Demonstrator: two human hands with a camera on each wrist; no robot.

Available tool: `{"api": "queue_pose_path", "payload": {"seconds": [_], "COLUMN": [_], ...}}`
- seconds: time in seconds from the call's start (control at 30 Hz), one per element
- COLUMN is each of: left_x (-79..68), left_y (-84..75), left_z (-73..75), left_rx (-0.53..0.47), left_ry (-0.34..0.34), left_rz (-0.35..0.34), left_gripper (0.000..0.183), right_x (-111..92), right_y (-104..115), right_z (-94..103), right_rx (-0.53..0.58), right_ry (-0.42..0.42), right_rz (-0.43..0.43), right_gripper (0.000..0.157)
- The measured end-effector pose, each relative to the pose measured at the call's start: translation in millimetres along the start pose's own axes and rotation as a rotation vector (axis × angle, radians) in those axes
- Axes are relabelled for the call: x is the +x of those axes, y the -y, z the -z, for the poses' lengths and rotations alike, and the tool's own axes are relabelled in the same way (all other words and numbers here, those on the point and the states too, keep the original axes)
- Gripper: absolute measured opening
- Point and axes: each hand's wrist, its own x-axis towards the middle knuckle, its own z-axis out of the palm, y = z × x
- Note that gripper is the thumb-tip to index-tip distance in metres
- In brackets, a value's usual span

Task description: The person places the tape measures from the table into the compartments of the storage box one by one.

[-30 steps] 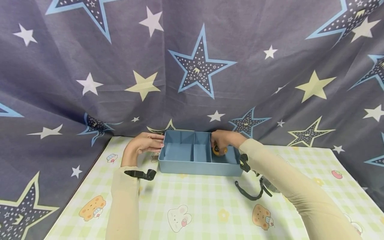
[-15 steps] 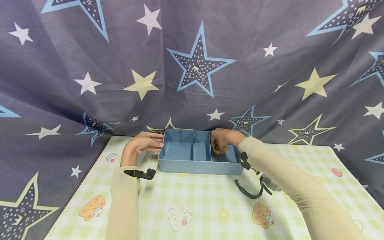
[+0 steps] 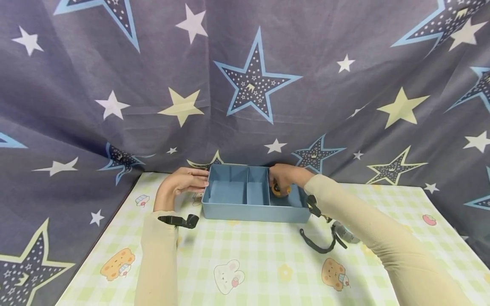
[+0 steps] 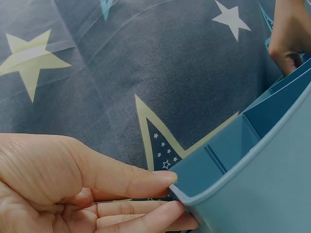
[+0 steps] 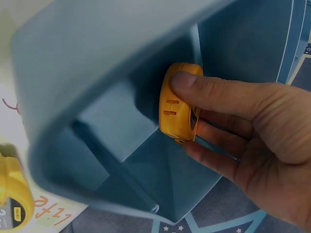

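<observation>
A blue box (image 3: 254, 213) with three compartments stands on the table near the curtain. My left hand (image 3: 187, 181) touches its left end. In the left wrist view, the thumb tip of this hand (image 4: 92, 179) lies at the rim corner and the other fingers rest against the outer wall, nearly straight. My right hand (image 3: 283, 175) reaches down into the right compartment. It holds a yellow tape measure (image 5: 177, 104) between thumb and fingers, low inside the compartment beside the divider. The left and middle compartments show bare floors.
A grey object (image 3: 346, 233) with a black strap (image 3: 321, 250) lies right of the box, partly under my right forearm. Another yellow tape measure (image 5: 17, 191) shows outside the box in the right wrist view. A star-patterned curtain (image 3: 245, 140) hangs right behind the table (image 3: 268, 259).
</observation>
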Motion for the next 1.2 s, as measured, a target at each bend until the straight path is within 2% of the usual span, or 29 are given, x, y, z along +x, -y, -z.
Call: {"api": "queue_pose_path", "payload": {"seconds": [0.27, 0.7, 1.2], "left_x": [0.8, 0.6, 0.7], "left_y": [-0.6, -1.3, -0.1], "left_z": [0.6, -1.0, 0.9], "left_rx": [0.004, -0.012, 0.017], "left_ry": [-0.003, -0.007, 0.001], "left_rz": [-0.007, -0.007, 0.000], "left_gripper": [0.061, 0.062, 0.062], "right_x": [0, -3, -5], "right_y": [-1, -3, 1], "right_z": [-4.6, -10.2, -18.0], "right_rx": [-0.073, -0.088, -0.101], "right_ry": [0.006, -0.050, -0.091], "right_rz": [-0.008, 0.014, 0.032], "right_gripper": [0.053, 0.052, 0.030]}}
